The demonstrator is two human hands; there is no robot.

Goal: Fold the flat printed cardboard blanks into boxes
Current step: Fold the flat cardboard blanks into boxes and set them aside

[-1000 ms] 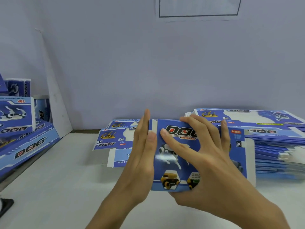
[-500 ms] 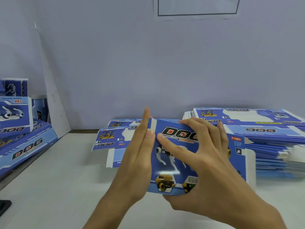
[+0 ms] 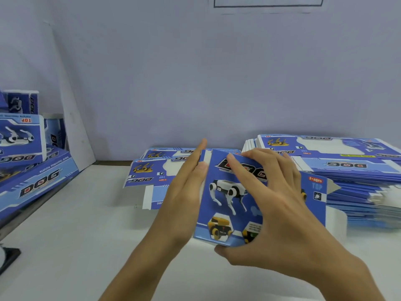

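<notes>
A blue printed "DOG" carton (image 3: 225, 205) with a white robot dog on its front stands half-formed on the white table, between both hands. My left hand (image 3: 184, 196) lies flat with straight fingers against the carton's left side. My right hand (image 3: 273, 216) spreads over the front panel, thumb hooked under the bottom edge, fingers over the "DOG" title. A side panel with "TOP" and a pointed flap (image 3: 319, 187) juts out to the right of my right hand.
A tall stack of flat blanks (image 3: 351, 170) sits at the right, a lower pile of blanks (image 3: 152, 170) behind the carton. Folded boxes (image 3: 23, 148) are piled at the left edge, with a white board (image 3: 73, 127) leaning on the wall.
The carton has been tilted and its left side pushed up more square. My right hand has slid lower on the front panel, and my left hand stays pressed to the left side.
</notes>
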